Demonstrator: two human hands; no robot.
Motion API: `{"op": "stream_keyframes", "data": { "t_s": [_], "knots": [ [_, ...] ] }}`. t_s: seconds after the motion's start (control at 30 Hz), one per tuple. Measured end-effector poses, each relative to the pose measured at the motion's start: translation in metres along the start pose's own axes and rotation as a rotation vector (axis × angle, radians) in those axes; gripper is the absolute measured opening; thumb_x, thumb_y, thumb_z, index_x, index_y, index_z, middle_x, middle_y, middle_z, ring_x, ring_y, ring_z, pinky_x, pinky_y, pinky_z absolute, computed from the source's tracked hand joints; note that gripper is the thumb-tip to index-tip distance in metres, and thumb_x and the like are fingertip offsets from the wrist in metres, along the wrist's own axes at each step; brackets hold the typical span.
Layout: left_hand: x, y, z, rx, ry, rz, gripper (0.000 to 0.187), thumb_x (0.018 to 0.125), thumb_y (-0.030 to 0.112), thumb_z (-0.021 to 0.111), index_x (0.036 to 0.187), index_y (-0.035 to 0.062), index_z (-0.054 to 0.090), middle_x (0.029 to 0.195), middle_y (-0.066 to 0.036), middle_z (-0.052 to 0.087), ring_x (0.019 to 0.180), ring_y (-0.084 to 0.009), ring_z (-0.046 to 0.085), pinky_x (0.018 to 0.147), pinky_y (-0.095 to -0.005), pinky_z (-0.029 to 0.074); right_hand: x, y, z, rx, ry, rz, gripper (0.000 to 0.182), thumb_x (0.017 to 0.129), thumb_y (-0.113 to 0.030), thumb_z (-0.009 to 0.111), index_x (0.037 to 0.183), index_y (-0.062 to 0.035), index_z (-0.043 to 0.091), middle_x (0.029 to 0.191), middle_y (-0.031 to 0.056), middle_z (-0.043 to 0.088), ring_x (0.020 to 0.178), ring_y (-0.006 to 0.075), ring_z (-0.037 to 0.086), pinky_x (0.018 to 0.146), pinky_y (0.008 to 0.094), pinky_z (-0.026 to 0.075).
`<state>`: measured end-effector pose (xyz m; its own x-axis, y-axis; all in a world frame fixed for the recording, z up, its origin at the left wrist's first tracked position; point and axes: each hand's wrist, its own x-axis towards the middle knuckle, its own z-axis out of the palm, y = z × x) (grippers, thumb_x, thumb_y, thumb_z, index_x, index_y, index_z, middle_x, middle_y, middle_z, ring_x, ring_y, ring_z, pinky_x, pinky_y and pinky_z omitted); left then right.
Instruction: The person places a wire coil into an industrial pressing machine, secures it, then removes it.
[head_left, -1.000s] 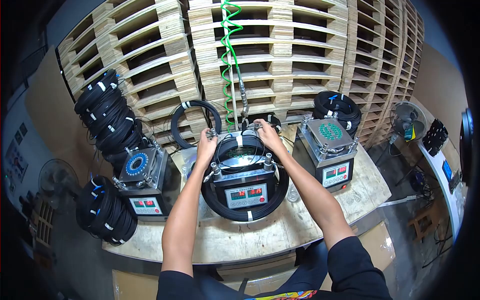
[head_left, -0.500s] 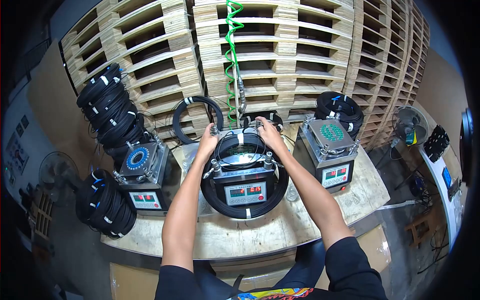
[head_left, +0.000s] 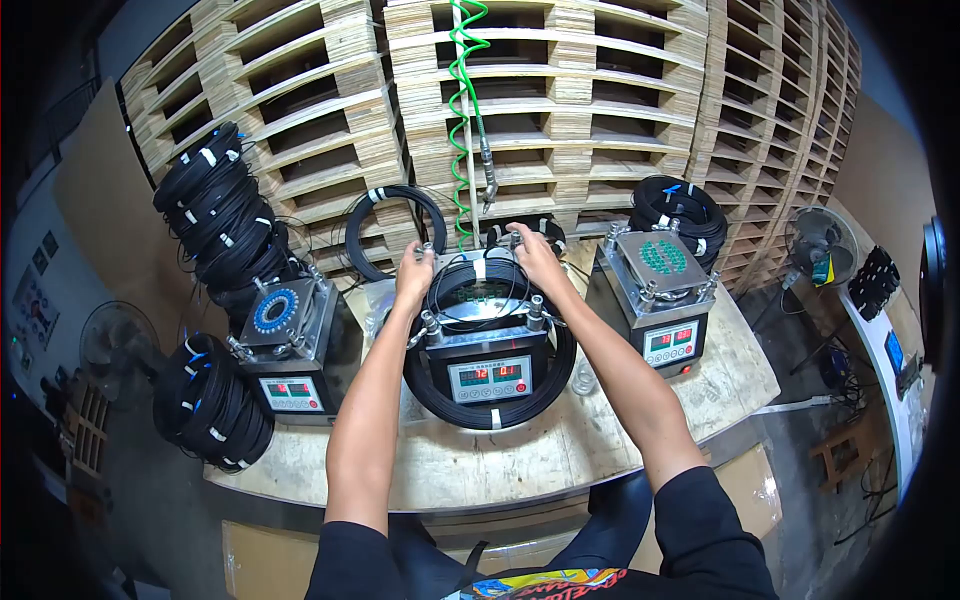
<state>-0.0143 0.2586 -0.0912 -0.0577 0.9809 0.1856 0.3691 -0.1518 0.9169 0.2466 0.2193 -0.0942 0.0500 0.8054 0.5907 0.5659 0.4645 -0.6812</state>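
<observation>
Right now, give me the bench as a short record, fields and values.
left_hand: left hand, at far-left knob; grip unclear
right_hand: right hand, at far-right knob; grip unclear
middle_machine: middle machine, display lit
coil: large black coil, looped around middle machine
left_machine: left machine, blue ring on top
right_machine: right machine, green pieces on top
hose: green hose, hanging before pallets

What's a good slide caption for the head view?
Left hand and right hand at the rear posts of the middle machine, black cable coil looped around it.
</observation>
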Motion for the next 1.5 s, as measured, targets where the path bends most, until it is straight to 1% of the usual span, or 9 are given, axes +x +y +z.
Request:
{"op": "stream_keyframes", "data": {
  "t_s": [0.07,0.17,0.3,0.4,0.7,0.97,1.2,1.37,1.5],
  "knots": [
    [-0.006,0.009,-0.001,-0.001,0.024,0.009,0.056,0.095,0.033,0.06,0.142,0.0045,0.047,0.133,-0.025,0.058,0.125,-0.0392,0.055,0.104,-0.0423,0.042,-0.004,-0.033,-0.013,-0.233,-0.114,0.125,0.046,0.09,-0.009,0.049,0.136,-0.0144,0.051,0.114,0.026,0.06,0.105,0.0388,0.06,0.094,0.0447,0.047],
    [-0.005,0.008,0.001,0.055,0.073,0.053,0.055,0.095,0.032,0.06,0.142,0.0054,0.047,0.133,-0.026,0.058,0.124,-0.0395,0.055,0.104,-0.0419,0.042,0.008,-0.026,-0.007,-0.292,-0.166,0.152,0.041,0.091,-0.016,0.052,0.132,-0.0109,0.053,0.108,0.0265,0.063,0.112,0.0422,0.059,0.097,0.0485,0.048],
    [0.008,-0.004,0.0,0.185,-0.006,0.046,0.057,0.089,0.02,0.06,0.143,0.0097,0.046,0.129,-0.026,0.06,0.122,-0.0385,0.057,0.103,-0.0419,0.043,0.005,-0.009,0.007,-0.101,0.041,0.082,0.032,0.097,-0.017,0.048,0.126,-0.0058,0.055,0.11,0.0265,0.066,0.107,0.0421,0.063,0.093,0.0494,0.048],
    [0.031,-0.023,0.006,0.174,-0.095,0.014,0.073,0.074,0.003,0.058,0.145,0.0106,0.045,0.118,-0.019,0.066,0.105,-0.0263,0.064,0.09,-0.0322,0.048,0.005,-0.009,0.006,-0.052,0.064,0.055,0.029,0.098,-0.017,0.048,0.122,-0.0037,0.056,0.107,0.0258,0.066,0.105,0.0414,0.064,0.092,0.0473,0.049],
    [0.002,-0.001,0.0,0.043,0.006,0.021,0.069,0.081,0.017,0.065,0.144,0.0049,0.042,0.13,-0.028,0.059,0.121,-0.0361,0.058,0.102,-0.0388,0.043,0.006,-0.006,0.004,0.003,0.02,0.232,0.047,0.1,-0.045,0.051,0.125,-0.0067,0.058,0.114,0.0248,0.066,0.111,0.0416,0.062,0.095,0.0453,0.047],
    [-0.007,0.013,-0.002,0.016,0.042,-0.057,0.066,0.09,0.034,0.067,0.144,0.0037,0.043,0.131,-0.028,0.058,0.124,-0.0382,0.057,0.104,-0.0404,0.042,0.006,-0.017,0.0,-0.023,-0.038,0.322,0.055,0.1,-0.051,0.047,0.128,-0.0047,0.057,0.116,0.0239,0.066,0.111,0.0377,0.063,0.095,0.0424,0.048],
    [0.019,-0.021,0.007,0.028,0.004,-0.105,0.069,0.088,0.025,0.071,0.145,0.0028,0.041,0.128,-0.023,0.06,0.117,-0.029,0.059,0.102,-0.0365,0.043,0.003,0.005,0.002,0.015,0.018,0.109,0.047,0.097,-0.038,0.059,0.131,-0.0065,0.052,0.112,0.0261,0.066,0.104,0.0389,0.065,0.092,0.0434,0.049],
    [0.009,-0.016,0.002,0.044,0.024,0.059,0.076,0.079,0.009,0.073,0.147,0.0031,0.038,0.116,-0.019,0.064,0.1,-0.0244,0.063,0.09,-0.0333,0.048,0.004,-0.003,0.001,0.054,0.002,0.228,0.051,0.098,-0.045,0.055,0.132,-0.0068,0.051,0.11,0.0281,0.066,0.102,0.0391,0.066,0.091,0.0436,0.049],
    [0.003,-0.004,-0.004,-0.044,-0.097,-0.043,0.073,0.079,0.012,0.066,0.146,0.0049,0.038,0.129,-0.028,0.059,0.12,-0.0376,0.059,0.101,-0.039,0.045,0.003,-0.014,0.0,0.0,0.074,0.272,0.058,0.099,-0.056,0.046,0.131,-0.0075,0.053,0.109,0.0278,0.067,0.108,0.0399,0.064,0.092,0.0452,0.049]
  ]
}}
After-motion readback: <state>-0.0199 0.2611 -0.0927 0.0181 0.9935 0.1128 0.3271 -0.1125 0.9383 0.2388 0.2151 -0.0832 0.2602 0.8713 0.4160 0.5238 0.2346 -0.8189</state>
